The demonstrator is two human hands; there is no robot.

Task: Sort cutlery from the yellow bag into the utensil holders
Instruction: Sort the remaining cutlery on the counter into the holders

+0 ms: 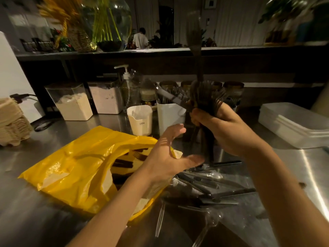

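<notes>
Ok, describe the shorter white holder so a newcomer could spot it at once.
Start at the yellow bag on the steel counter. Just behind its far edge stands the short white holder. Unlike the taller white holder to its right, it bears small dark lettering.

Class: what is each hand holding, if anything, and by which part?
The right hand grips a bundle of dark forks round their handles, just below the upturned tines. The left hand is open and holds nothing.
</notes>
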